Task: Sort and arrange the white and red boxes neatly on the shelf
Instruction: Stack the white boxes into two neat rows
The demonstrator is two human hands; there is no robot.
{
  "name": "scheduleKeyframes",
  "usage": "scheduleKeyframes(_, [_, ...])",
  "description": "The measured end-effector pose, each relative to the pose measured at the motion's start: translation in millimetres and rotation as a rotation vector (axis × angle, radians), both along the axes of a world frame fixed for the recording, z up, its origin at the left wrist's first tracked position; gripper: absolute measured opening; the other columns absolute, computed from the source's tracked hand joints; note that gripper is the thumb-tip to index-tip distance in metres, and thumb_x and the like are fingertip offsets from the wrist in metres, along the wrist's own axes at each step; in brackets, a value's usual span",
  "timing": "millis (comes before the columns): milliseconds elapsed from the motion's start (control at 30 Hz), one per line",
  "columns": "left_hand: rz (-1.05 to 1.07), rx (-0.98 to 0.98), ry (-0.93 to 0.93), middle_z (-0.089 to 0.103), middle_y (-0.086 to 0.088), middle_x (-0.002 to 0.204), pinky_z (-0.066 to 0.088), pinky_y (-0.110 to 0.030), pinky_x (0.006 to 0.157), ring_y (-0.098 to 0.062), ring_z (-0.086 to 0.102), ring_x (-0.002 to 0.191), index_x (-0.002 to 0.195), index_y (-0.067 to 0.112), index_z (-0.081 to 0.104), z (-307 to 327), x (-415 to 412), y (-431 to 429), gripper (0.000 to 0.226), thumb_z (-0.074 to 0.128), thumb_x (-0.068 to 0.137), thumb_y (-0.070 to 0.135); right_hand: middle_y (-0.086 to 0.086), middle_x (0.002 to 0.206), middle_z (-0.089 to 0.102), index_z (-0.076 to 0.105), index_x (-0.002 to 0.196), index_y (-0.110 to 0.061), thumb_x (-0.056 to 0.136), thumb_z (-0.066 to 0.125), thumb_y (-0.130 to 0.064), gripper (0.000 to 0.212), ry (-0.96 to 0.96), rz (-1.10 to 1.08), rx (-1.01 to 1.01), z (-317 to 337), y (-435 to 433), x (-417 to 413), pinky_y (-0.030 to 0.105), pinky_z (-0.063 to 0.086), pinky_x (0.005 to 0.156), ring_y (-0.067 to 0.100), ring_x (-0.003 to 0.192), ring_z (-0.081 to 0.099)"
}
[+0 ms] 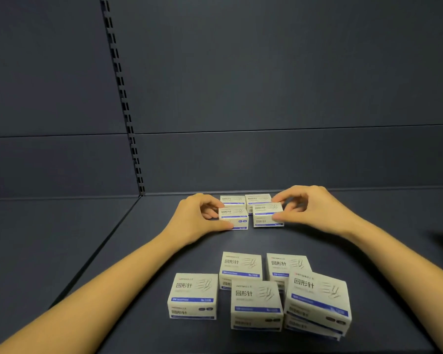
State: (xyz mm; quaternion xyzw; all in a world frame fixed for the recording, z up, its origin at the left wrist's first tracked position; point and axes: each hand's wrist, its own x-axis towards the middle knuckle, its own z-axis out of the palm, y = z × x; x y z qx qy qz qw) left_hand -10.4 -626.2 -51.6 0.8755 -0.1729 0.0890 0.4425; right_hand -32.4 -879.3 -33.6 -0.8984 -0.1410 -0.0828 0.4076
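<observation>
My L hand (197, 215) & R hand (312, 208) are bare. L forearm (100, 284) & R forearm (399, 254) bare too, to the frame edge. Nails prob. short, too blurry to be sure.

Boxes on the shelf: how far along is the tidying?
Done: two back boxes sit by the rear wall. In hand: the left hand grips the left box, the right hand the right box, forming a second row. Left: the front cluster, unsorted.

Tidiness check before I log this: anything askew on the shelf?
Yes: the near-right box lies twisted and tilted on top of another box, out of line with the neighbouring boxes.
</observation>
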Motion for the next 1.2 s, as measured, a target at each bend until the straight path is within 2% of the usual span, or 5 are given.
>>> scheduleKeyframes(367, [0.053,-0.022,-0.044,0.067,0.003,0.081,0.049,-0.008,0.068,-0.008,0.060,0.072,0.093,0.016,0.067,-2.7,2.3,-3.6,0.043,0.087,0.056,0.026,-0.003,0.079,0.070,0.070,0.087,-0.024,0.066,0.081,-0.032,0.026,-0.115,-0.083,-0.055,-11.9,11.3,4.0,0.016,0.054,0.069,0.007,0.066,0.065])
scheduleKeyframes(567, [0.049,0.066,-0.067,0.061,0.010,0.092,0.043,-0.004,0.067,-0.006,0.056,0.079,0.101,0.020,0.062,2.6,-3.8,-3.4,0.047,0.083,0.061,0.032,-0.013,0.093,0.061,0.068,0.087,-0.030,0.066,0.076,-0.041,0.025,-0.167,-0.063,-0.155,-11.7,12.5,2.7,0.040,0.053,0.079,0.010,0.078,0.061])
scheduleKeyframes(667, [0.015,0.013,-0.116,0.061,0.012,0.096,0.044,-0.008,0.075,-0.005,0.058,0.085,0.097,0.025,0.062,18.4,-15.8,3.0,0.038,0.079,0.065,0.036,-0.012,0.098,0.062,0.068,0.088,-0.028,0.070,0.077,-0.034,0.020,-0.206,-0.025,-0.073,-5.3,8.5,-3.0,0.028,0.051,0.079,0.013,0.085,0.060])
scheduleKeyframes(800, [-0.401,0.071,0.068,0.070,-0.001,0.086,0.050,-0.020,0.084,-0.018,0.065,0.086,0.090,0.022,0.069,38.9,-42.7,18.2,0.031,0.078,0.066,0.040,-0.012,0.090,0.069,0.071,0.088,-0.028,0.071,0.074,-0.032,0.017,-0.145,0.112,0.074,11.4,1.5,-26.1,0.013,0.048,0.075,0.009,0.084,0.062])
scheduleKeyframes(1200, [-0.598,0.332,0.163,0.066,0.010,0.096,0.046,-0.029,0.091,-0.009,0.059,0.095,0.097,0.029,0.066,37.3,-58.4,20.3,0.031,0.076,0.069,0.036,0.000,0.102,0.067,0.070,0.099,-0.022,0.073,0.076,-0.024,0.026,0.206,0.482,-0.058,16.7,-16.1,-61.8,0.021,0.046,0.087,0.015,0.094,0.060])
